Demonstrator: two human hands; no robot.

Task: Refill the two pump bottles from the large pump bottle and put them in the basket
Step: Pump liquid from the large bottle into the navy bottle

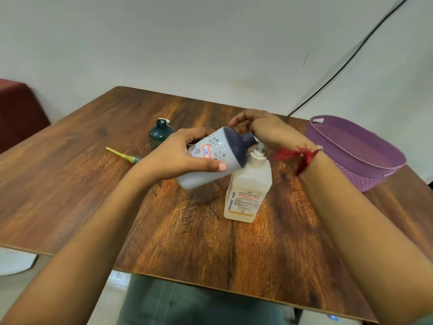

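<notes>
While the left hand (178, 158) wraps fingers and thumb around the body of the grey pump bottle (210, 160), that bottle hangs tilted above the wooden table (210, 242), with its dark open neck brought up against the nozzle of the large handrub pump bottle (248, 191). The right hand (262, 127) sits on top of the large bottle, fingers curled down over its pump head (257, 152), most of which they hide.

The main risk, as I judge it, is a missed stream. The neck is narrow and the nozzle meets it at an angle, so a hard press could send handrub down the outside of the grey bottle or onto the table. A wet body would also make the left hand's grip slippery.

A second risk is the large bottle itself. It stands free on the table, and a push on the pump that is off-centre could tip or skid it, pulling the nozzle out of the neck.

Tilting the grey bottle further as it fills could let liquid run back out.

The green bottle (160, 133) stands uncapped farther back, near a yellow dip tube (117, 152) lying loose, and the purple basket (358, 174) waits on the right.
</notes>
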